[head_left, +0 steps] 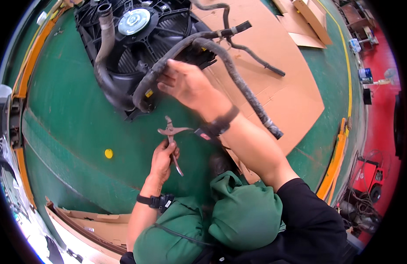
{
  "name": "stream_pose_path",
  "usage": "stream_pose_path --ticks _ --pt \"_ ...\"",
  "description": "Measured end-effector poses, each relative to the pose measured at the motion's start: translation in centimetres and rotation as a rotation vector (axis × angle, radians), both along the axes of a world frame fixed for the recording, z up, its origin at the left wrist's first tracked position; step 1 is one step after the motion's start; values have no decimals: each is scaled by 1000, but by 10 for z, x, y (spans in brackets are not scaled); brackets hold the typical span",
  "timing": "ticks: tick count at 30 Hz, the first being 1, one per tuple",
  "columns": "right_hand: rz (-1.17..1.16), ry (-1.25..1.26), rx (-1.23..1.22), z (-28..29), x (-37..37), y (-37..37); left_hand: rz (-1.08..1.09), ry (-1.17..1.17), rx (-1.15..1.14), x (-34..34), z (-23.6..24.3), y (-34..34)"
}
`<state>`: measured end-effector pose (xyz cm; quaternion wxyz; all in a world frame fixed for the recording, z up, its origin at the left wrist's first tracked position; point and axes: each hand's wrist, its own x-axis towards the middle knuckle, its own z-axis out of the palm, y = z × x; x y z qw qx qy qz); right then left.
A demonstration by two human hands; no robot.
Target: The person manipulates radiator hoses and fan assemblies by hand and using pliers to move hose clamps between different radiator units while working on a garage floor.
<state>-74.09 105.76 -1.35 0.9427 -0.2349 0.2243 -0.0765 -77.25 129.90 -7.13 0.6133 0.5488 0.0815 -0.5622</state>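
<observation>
My left hand (159, 162) is closed round one handle of a pair of metal pliers (170, 131). The pliers' head points up toward the radiator fan assembly, and their handles are spread apart. Higher up, my right hand (190, 86), a little blurred, is at a thick black rubber hose (156, 72). Its fingers are loosely bent and apart, beside the hose; whether they touch it is unclear. This hose curves down to the lower edge of the black radiator fan assembly (134, 22), near a small yellow tag (149, 93).
Another thick hose (105, 48) rises at the assembly's left side. A long grey hose (238, 79) and thinner hoses (256, 59) lie over a cardboard sheet (295, 97). A yellow cap (109, 153) is on the green floor (80, 132). Orange lift arms (333, 165) stand at both sides.
</observation>
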Motion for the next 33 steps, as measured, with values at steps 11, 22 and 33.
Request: stream_pose_path --ticks 11,22,33 --pt "-103 -114 -473 27 10 23 19 -6 24 0 -3 8" --pt "-5 63 -516 13 7 9 -53 -12 27 -2 4 1" --pt "811 289 -1600 -15 -119 40 -39 -1 -87 15 5 -1"
